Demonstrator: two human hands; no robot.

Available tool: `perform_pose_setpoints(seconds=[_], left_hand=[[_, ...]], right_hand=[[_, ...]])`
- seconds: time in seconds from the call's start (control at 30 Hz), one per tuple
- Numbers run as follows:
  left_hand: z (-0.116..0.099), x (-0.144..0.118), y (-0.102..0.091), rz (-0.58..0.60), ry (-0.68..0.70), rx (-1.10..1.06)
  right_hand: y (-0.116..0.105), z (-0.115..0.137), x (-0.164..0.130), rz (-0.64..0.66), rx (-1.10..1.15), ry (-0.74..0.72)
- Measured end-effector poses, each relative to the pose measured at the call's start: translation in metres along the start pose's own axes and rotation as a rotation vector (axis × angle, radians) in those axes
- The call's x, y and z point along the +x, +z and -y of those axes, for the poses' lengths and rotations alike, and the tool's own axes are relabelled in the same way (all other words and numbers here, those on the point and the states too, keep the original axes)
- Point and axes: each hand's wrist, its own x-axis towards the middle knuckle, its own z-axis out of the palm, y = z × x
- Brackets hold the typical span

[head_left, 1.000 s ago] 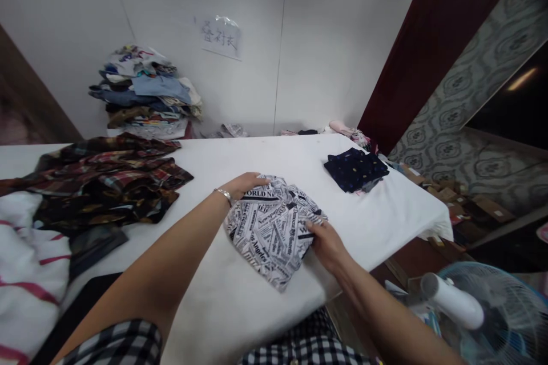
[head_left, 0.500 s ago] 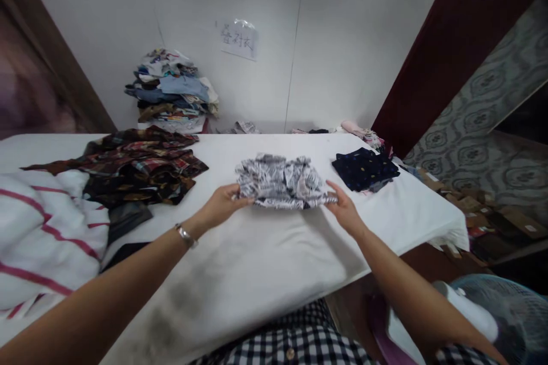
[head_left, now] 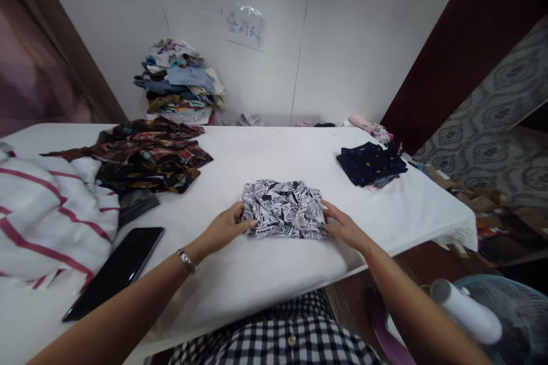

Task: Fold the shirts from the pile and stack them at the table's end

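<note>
Presently, left hand (head_left: pixel 224 226) and right hand (head_left: pixel 347 230) pinch opposite edges of the newsprint garment (head_left: pixel 285 211), white tabletop (head_left: pixel 269 154) stretching beyond.

Beyond the printed garment (head_left: pixel 285 211), a broad stretch of bare tablecloth (head_left: pixel 274 151) is left open, bounded at the far side by the wall (head_left: pixel 351 40). The garment's sides are occupied by the left hand (head_left: pixel 226 225) and the right hand (head_left: pixel 345 225), while a bare strip is left along its near edge, between the forearms. At the right, a lane is left between the garment and the folded navy clothes (head_left: pixel 370 164). At the left, low passage is blocked by the heaped plaid shirts (head_left: pixel 158 151) and, nearer, by the striped white cloth (head_left: pixel 51 211) and a flat black device (head_left: pixel 113 274).
</note>
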Motion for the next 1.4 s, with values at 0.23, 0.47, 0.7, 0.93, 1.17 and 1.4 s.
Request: perform_pose_setpoints(seconds=[0.23, 0.47, 0.7, 0.93, 1.17, 1.4], left_hand=[[-0.011, 0.026, 0.004, -0.162, -0.26, 0.123], [-0.009, 0.064, 0.001, -0.225, -0.22, 0.255], [-0.028, 0.092, 0.006, -0.169, -0.165, 0.23], [-0.017, 0.1, 0.009, -0.062, -0.268, 0.237], [-0.023, 0.04, -0.017, -0.285, -0.204, 0.281], [-0.032, -0.025, 0.008, -0.052, 0.118, 0.466]], right_hand=[[0.013, 0.014, 0.062, -0.181, -0.122, 0.093], [0.029, 0.022, 0.091, -0.207, -0.289, -0.01], [0.021, 0.011, 0.064, -0.41, -0.276, -0.195], [0.017, -0.009, 0.067, -0.28, -0.443, -0.099], [0.01, 0.012, 0.037, -0.41, -0.486, -0.298], [0.062, 0.038, -0.007, -0.104, -0.47, -0.656]])
